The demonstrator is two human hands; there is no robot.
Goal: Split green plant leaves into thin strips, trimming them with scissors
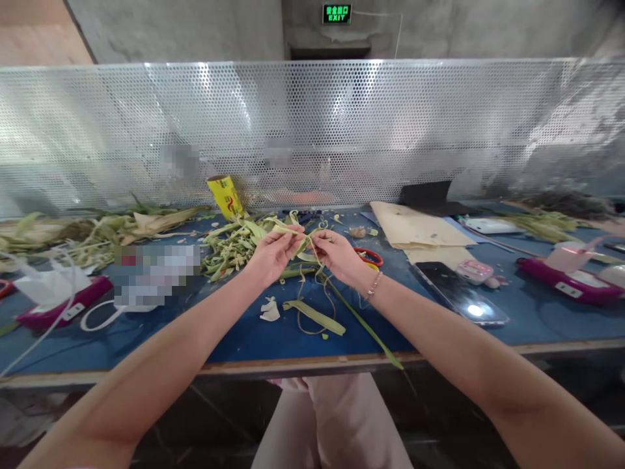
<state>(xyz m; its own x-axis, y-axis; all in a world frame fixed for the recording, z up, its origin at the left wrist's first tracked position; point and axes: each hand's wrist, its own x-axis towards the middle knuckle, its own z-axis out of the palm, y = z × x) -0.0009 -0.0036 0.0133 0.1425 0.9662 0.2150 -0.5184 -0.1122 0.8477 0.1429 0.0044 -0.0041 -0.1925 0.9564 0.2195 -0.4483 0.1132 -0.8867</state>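
Above the blue tabletop, my left hand (275, 255) pinches a pale green husk strip (288, 229) between thumb and fingers. Close beside it, my right hand (336, 255) is closed on the other end of the same strip, fingertips pressed together. A thin string (299, 306) hangs below my hands and loops onto the table. Under them lie a flat piece of green husk (316, 316), a long green stalk (364, 322) and a white scrap (270, 309). Red and yellow scissor-like handles (370, 256) show partly behind my right wrist.
A heap of green plaited husk pieces (227, 251) lies left of my hands, near a yellow can (225, 195). To the right are a phone (456, 293), brown paper (420, 228) and a purple power strip (569, 280). A perforated metal screen (312, 130) stands behind.
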